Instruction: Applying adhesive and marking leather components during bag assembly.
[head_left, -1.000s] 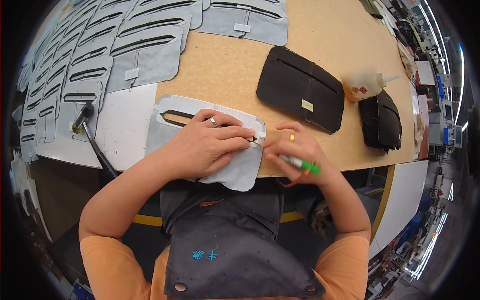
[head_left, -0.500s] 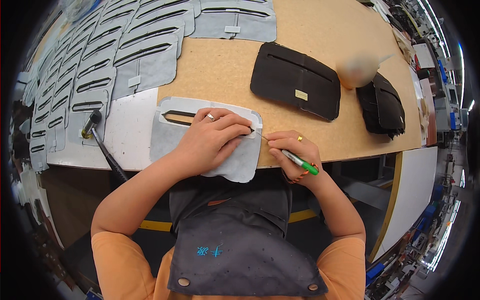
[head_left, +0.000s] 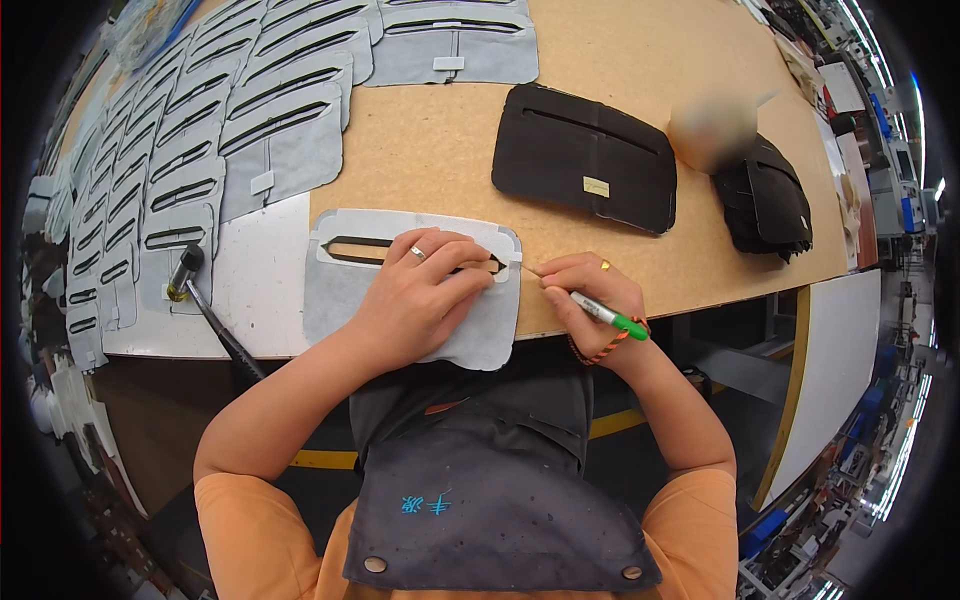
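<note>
My left hand point(head_left: 425, 300) lies over a gray fabric panel point(head_left: 340, 300) at the table's front edge, fingertips resting near the right end of its dark-edged oblong slot point(head_left: 350, 248). My right hand point(head_left: 585, 295), just right of the panel, is closed on a green-capped marker point(head_left: 605, 313) and a thin pointed tool point(head_left: 535, 269), whose tip is at the panel's right edge by the slot's end; the tip itself is too small to make out clearly.
Many similar gray panels point(head_left: 285, 145) overlap at the left, with a black-handled hammer point(head_left: 225, 325) beside them. A dark panel point(head_left: 580, 150), a blurred container point(head_left: 710, 125) and a stack of dark pieces point(head_left: 760, 200) lie at the back right of the tabletop point(head_left: 420, 150).
The view has shifted slightly. My right hand has drawn back a little from the slot's end, the tool still in its fingers. My left hand stays on the gray panel.
</note>
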